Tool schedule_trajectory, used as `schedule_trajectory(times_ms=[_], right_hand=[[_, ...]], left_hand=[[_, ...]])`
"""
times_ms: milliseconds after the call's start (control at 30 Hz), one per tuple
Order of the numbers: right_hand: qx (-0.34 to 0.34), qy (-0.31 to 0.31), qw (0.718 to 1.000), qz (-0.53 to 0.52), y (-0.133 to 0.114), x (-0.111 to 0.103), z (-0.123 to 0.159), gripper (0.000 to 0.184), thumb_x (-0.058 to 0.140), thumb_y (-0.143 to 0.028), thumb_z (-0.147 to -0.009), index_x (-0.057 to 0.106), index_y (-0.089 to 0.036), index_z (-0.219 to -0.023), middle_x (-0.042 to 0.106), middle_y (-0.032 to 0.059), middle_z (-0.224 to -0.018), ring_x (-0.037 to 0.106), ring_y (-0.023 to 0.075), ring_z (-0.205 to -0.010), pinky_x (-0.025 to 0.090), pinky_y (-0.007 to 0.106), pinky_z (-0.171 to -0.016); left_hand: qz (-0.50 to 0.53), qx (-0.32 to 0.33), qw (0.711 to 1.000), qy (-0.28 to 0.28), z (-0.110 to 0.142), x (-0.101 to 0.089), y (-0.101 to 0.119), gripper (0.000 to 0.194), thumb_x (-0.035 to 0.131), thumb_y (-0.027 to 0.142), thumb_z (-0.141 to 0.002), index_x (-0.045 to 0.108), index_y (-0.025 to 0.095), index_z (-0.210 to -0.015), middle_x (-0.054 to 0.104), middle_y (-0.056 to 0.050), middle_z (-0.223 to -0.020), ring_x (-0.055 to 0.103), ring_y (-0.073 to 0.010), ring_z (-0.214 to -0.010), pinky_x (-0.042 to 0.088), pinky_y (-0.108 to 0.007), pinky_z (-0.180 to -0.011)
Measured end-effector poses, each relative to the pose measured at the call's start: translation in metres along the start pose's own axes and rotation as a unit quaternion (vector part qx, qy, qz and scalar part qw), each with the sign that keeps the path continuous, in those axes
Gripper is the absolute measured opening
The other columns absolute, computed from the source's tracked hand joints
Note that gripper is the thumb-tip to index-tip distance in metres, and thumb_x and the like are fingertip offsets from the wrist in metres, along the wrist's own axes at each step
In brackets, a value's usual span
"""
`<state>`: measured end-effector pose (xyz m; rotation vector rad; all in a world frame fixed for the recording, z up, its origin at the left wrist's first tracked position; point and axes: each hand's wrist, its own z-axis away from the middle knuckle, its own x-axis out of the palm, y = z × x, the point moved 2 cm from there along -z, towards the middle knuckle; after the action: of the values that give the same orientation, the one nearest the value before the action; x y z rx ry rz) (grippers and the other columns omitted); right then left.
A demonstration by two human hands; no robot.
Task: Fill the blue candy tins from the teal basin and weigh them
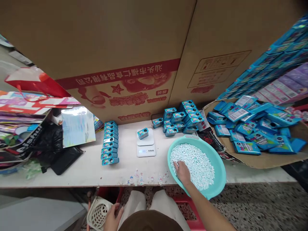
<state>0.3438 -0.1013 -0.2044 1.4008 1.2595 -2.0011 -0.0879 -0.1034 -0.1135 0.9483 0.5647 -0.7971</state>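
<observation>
Entry: our right hand (pixel 183 173), curled, grasp unclear, among white candies (pixel 198 170) in a teal basin (pixel 220 170), lower right; our open left hand (pixel 113 218) apart, beside a white basket (pixel 98 213).

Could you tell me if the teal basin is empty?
Not empty: the teal basin holds small white pellets heaped under the right hand.
</observation>
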Motion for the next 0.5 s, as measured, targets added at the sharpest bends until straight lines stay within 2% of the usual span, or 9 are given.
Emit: schedule_trajectory(times_ms=[133,233,300,400,467,500], right_hand=[[-0.022,-0.029,0.998,-0.045,-0.004,-0.007,0.0,0.046,0.031,-0.06,-0.087,0.05,-0.023,-0.067,0.057,0.0032,-0.071,0.056,0.0192,-0.066,0.035,0.029,-0.059],[-0.011,-0.065,0.994,-0.091,-0.008,-0.011,0.0,0.049,0.034,-0.063,-0.084,0.05,-0.024,-0.06,0.056,0.0014,-0.062,0.054,0.0186,-0.059,0.034,0.028,-0.056],[0.01,-0.08,0.988,-0.133,-0.012,-0.014,-0.001,0.05,0.037,-0.065,-0.082,0.049,-0.024,-0.056,0.055,0.0006,-0.057,0.052,0.0184,-0.056,0.034,0.028,-0.055],[0.089,-0.046,0.972,-0.213,-0.017,-0.024,-0.004,0.052,0.042,-0.069,-0.076,0.048,-0.023,-0.051,0.054,0.0005,-0.052,0.051,0.0183,-0.055,0.036,0.029,-0.056],[0.179,-0.006,0.943,-0.28,-0.017,-0.031,-0.006,0.055,0.043,-0.072,-0.072,0.05,-0.022,-0.051,0.053,0.0008,-0.05,0.05,0.0175,-0.053,0.038,0.029,-0.055],[0.23,0.012,0.92,-0.316,-0.016,-0.034,-0.006,0.055,0.044,-0.073,-0.07,0.053,-0.021,-0.054,0.053,0.0008,-0.05,0.049,0.0167,-0.051,0.038,0.028,-0.052]], left_hand=[[0.005,0.032,0.999,-0.009,-0.001,0.01,0.011,0.045,0.049,0.061,-0.066,0.065,0.023,-0.082,0.072,-0.009,-0.091,0.066,-0.0296,-0.093,0.051,-0.042,-0.087],[0.002,0.077,0.997,-0.009,-0.025,0.012,0.036,0.043,0.051,0.056,-0.069,0.066,0.021,-0.087,0.071,-0.009,-0.095,0.064,-0.0295,-0.096,0.049,-0.044,-0.091],[-0.004,0.12,0.993,-0.014,-0.053,0.014,0.061,0.041,0.051,0.053,-0.071,0.066,0.02,-0.09,0.07,-0.01,-0.097,0.063,-0.0297,-0.098,0.048,-0.045,-0.093],[-0.011,0.194,0.981,-0.008,-0.109,0.022,0.102,0.036,0.048,0.047,-0.076,0.065,0.019,-0.093,0.068,-0.011,-0.097,0.062,-0.0285,-0.099,0.047,-0.047,-0.094],[-0.017,0.232,0.972,0.031,-0.15,0.028,0.123,0.035,0.046,0.044,-0.079,0.063,0.018,-0.095,0.067,-0.012,-0.098,0.06,-0.0284,-0.1,0.046,-0.047,-0.095],[-0.022,0.248,0.967,0.058,-0.171,0.031,0.131,0.035,0.045,0.042,-0.08,0.062,0.017,-0.097,0.065,-0.012,-0.1,0.059,-0.0286,-0.102,0.045,-0.048,-0.096]])
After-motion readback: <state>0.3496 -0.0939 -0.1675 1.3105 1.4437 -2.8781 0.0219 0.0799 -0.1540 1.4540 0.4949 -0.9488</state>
